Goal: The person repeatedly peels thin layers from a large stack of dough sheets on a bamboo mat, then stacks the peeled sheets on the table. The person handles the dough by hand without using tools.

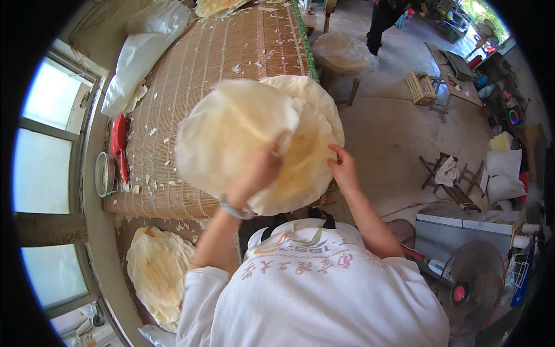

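Note:
My left hand, with a band at its wrist, is closed on a large, thin, round flatbread, pale and smeared by motion. This sheet is lifted over the left part of a pile of similar round flatbreads at the near right edge of the mat-covered table. My right hand is at the pile's right edge, thumb and fingers pinched at the rim of a flatbread. The left fingertips are partly blurred.
The woven mat is strewn with crumbs. At its left lie a red brush, a round metal-rimmed dish and plastic sheeting. Another flatbread pile is at lower left; a fan stands at lower right. Someone in dark trousers stands beyond.

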Demonstrator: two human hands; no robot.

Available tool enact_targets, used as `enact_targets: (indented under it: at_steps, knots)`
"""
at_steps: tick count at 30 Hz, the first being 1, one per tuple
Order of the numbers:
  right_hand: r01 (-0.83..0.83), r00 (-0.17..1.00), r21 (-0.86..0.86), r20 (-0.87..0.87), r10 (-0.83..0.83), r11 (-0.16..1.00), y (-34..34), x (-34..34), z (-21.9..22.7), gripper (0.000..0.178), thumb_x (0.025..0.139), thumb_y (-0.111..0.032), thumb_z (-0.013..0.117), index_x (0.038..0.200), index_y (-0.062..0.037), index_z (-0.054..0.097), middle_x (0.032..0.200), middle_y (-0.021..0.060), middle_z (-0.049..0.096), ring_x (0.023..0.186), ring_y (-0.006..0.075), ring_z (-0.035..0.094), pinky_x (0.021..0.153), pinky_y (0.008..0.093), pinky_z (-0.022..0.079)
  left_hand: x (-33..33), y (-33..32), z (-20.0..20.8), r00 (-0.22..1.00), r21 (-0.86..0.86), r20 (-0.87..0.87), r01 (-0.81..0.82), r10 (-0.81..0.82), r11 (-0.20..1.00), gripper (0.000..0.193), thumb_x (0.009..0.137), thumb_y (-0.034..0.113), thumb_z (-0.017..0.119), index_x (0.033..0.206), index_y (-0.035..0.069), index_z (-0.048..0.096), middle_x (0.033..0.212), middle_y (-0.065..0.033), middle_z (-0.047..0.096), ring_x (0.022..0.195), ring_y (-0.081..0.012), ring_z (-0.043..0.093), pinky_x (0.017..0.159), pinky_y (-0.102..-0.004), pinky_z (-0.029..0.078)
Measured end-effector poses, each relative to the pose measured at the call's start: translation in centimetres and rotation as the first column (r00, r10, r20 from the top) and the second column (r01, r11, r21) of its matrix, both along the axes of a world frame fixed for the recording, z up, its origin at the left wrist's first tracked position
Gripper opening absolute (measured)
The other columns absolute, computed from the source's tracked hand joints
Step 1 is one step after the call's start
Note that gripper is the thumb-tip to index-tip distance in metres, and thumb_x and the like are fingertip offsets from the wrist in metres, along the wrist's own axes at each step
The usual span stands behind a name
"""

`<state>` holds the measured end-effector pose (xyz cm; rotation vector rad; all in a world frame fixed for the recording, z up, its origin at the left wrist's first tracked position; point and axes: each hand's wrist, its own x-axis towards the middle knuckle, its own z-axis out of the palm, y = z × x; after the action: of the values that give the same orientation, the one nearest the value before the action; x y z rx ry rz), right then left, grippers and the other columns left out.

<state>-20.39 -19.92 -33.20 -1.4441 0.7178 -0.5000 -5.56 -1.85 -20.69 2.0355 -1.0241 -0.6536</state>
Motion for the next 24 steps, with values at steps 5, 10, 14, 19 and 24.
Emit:
enact_targets:
  at_steps: [5, 10, 14, 19, 24]
  knots:
    - [-0.009, 0.991, -0.091, -0.133, -0.003, 0.996, -0.2, -0.6, -1.7, 0.044, 0.089, -0.026, 0.06, 0.123, -0.0004, 0.054, 0.104, 0.0156, 0.066, 0.086, 0.0153, 0.064, 0.076, 0.0283, 0.049, -8.3, -2.0, -7.7, 0.925, 0.116, 0.366, 0.067, -0.105, 0.991, 0.061, 0.078, 0.003, 0.055, 0.136, 0.016, 0.044, 0.093, -0.0125, 0.058, 0.075, -0.032, 0.061, 0.061, -0.0419, 0.05]
    - [-0.043, 0.989, -0.243, -0.151, 0.006, 0.969, -0.2, -0.8, -0.4, 0.064, 0.087, -0.03, 0.061, 0.139, -0.0034, 0.033, 0.116, 0.0245, 0.06, 0.103, 0.0357, 0.061, 0.086, 0.0398, 0.048, -10.2, -3.4, -6.6, 0.902, 0.122, 0.42, 0.048, -0.095, 0.991, 0.059, 0.077, 0.006, 0.058, 0.133, 0.016, 0.045, 0.091, -0.0099, 0.056, 0.077, -0.0288, 0.061, 0.06, -0.0392, 0.05]
    - [-0.11, 0.986, -0.23, -0.15, 0.077, 0.967, -0.6, -0.8, 1.3, 0.067, 0.085, -0.014, 0.061, 0.141, -0.0016, 0.027, 0.124, 0.0228, 0.055, 0.102, 0.0288, 0.06, 0.086, 0.0345, 0.048, -11.8, -4.4, -6.9, 0.912, 0.157, 0.404, 0.013, -0.076, 0.988, 0.066, 0.075, 0.016, 0.067, 0.135, 0.01, 0.042, 0.104, -0.0124, 0.054, 0.092, -0.0297, 0.057, 0.074, -0.0383, 0.049]
    - [-0.254, 0.966, -0.144, -0.082, 0.245, 0.956, -1.9, -0.3, 2.4, 0.05, 0.081, 0.0, 0.058, 0.13, -0.0023, 0.048, 0.111, 0.0126, 0.062, 0.084, 0.0141, 0.059, 0.073, 0.0276, 0.048, -13.8, -1.6, -7.4, 0.875, 0.05, 0.469, -0.162, 0.12, 0.986, 0.083, 0.066, 0.024, 0.076, 0.138, 0.009, 0.038, 0.128, -0.0149, 0.044, 0.117, -0.0334, 0.043, 0.097, -0.0414, 0.038]
    - [-0.432, 0.898, -0.044, 0.072, 0.434, 0.901, -1.5, 2.4, 5.6, 0.031, 0.08, 0.001, 0.057, 0.109, -0.0061, 0.067, 0.081, -0.007, 0.059, 0.056, -0.0006, 0.04, 0.051, 0.0183, 0.035, -14.5, 2.6, -8.2, 0.722, -0.05, 0.58, -0.43, 0.377, 0.901, 0.068, 0.065, 0.009, 0.068, 0.129, 0.008, 0.047, 0.126, -0.0121, 0.05, 0.114, -0.031, 0.047, 0.095, -0.0406, 0.039]
